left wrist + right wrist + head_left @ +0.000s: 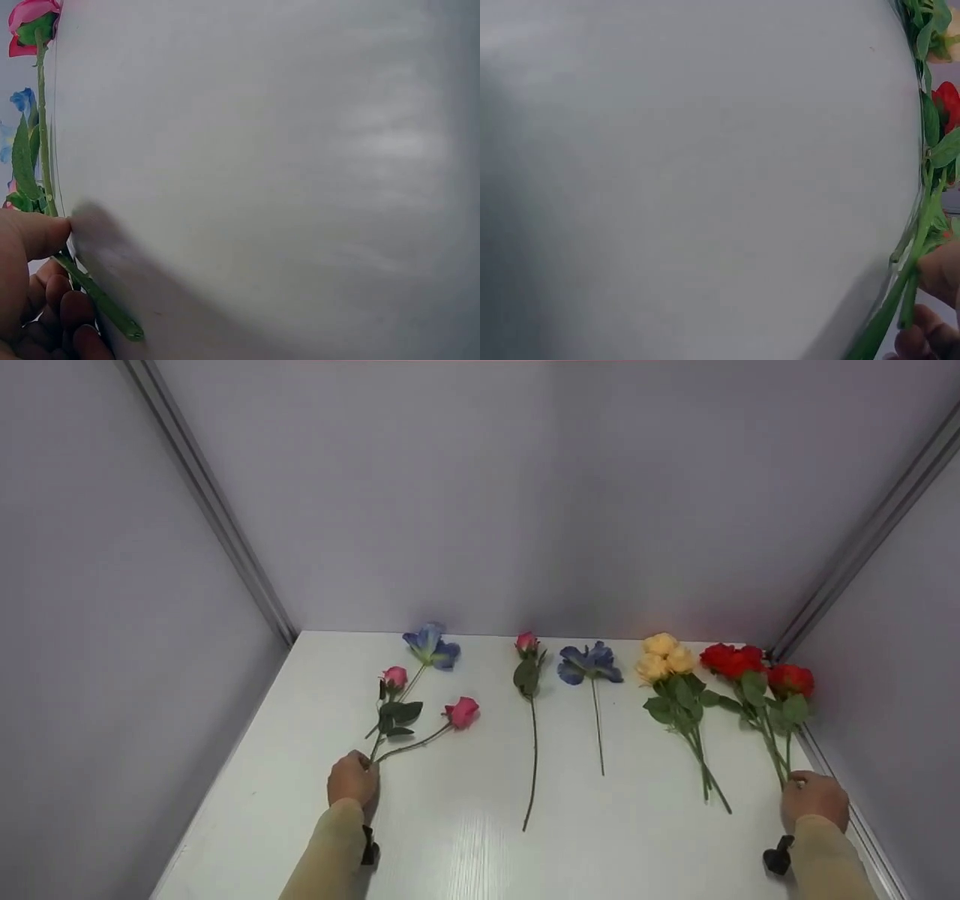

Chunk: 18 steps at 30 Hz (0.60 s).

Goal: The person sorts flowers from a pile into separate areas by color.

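I see three pale grey walls (525, 495) closing in a white table (465, 840), with metal strips running down both back corners. No containers stand on the table; everything lies flat on it.

Across the table, flowers lie in a row, heads toward the back wall. The red roses (750, 667) lie at the far right, beside the wall, with the yellow roses (664, 656) just left of them. A blue flower (590, 661) and a single pink rose (526, 643) lie near the middle, well apart from each other's stems. At the left lies a loose bunch: two pink roses (461, 711) and another blue bloom (431, 645), their stems meeting at the near end.

My left hand (352, 778) rests at that meeting point, fingers curled round the stems (97, 296); the left wrist view shows the thumb and fingers pinching a green stem against the table. My right hand (814, 799) sits at the foot of the red roses, and in the right wrist view its fingers appear to pinch the stalks (900, 292), though only the fingertips show at the edge.
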### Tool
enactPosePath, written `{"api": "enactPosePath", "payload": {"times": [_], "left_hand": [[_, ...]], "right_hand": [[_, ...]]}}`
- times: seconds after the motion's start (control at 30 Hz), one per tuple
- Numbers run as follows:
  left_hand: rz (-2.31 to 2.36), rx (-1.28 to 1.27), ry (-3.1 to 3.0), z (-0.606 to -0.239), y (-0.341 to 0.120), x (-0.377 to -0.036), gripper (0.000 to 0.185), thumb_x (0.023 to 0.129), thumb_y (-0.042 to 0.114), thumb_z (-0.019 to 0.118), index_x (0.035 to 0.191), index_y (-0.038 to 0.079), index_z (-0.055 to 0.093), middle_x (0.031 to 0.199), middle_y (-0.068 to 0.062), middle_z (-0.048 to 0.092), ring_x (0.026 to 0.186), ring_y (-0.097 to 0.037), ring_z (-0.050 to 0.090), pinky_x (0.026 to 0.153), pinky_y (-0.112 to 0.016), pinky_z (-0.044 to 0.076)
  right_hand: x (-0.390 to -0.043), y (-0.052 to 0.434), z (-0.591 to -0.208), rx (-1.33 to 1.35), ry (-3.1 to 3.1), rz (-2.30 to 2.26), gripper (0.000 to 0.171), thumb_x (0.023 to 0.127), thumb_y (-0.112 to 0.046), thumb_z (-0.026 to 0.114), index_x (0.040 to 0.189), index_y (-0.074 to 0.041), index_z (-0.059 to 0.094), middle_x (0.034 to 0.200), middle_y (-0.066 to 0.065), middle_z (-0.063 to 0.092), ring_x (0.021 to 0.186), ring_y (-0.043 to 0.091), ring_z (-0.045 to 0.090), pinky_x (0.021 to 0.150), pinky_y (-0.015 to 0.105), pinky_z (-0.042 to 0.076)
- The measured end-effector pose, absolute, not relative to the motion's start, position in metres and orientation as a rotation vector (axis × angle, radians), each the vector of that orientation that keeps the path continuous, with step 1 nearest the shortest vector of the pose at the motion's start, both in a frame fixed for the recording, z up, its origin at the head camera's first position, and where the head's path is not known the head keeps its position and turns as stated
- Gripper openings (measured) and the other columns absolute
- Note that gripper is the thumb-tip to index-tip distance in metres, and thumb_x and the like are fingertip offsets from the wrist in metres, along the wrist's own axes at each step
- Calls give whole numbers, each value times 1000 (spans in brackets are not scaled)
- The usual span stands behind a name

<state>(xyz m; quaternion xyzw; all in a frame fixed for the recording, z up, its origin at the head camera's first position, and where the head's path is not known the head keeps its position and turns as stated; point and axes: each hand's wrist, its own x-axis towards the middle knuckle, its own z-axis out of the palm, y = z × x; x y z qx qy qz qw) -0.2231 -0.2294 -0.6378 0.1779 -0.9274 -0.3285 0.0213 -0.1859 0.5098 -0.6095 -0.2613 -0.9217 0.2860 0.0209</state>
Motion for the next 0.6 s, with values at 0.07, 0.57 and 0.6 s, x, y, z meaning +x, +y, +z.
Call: {"api": "enactPosePath", "payload": {"times": [0.07,0.57,0.6], "left_hand": [[-1023,543,-2876,-636,-229,-223,19,90,17,62,98,-1,63,88,-13,65,83,-31,62,74,-48,48],[-999,482,-2861,-635,-229,-221,19,89,16,63,96,-2,63,87,-14,65,82,-31,63,75,-49,48],[-998,484,-2863,-635,-229,-220,19,89,16,63,96,-2,63,87,-13,65,82,-31,63,74,-49,48]], "right_hand": [[-185,509,-609,-768,-2893,878,40,100,-20,39,128,3,54,123,31,54,108,49,50,83,56,42],[-186,512,-611,-684,-2995,853,40,97,-17,37,127,3,53,120,29,55,103,46,54,76,52,44],[-186,511,-611,-677,-2994,855,39,96,-17,37,126,3,53,120,29,55,103,46,54,76,52,44]]}}
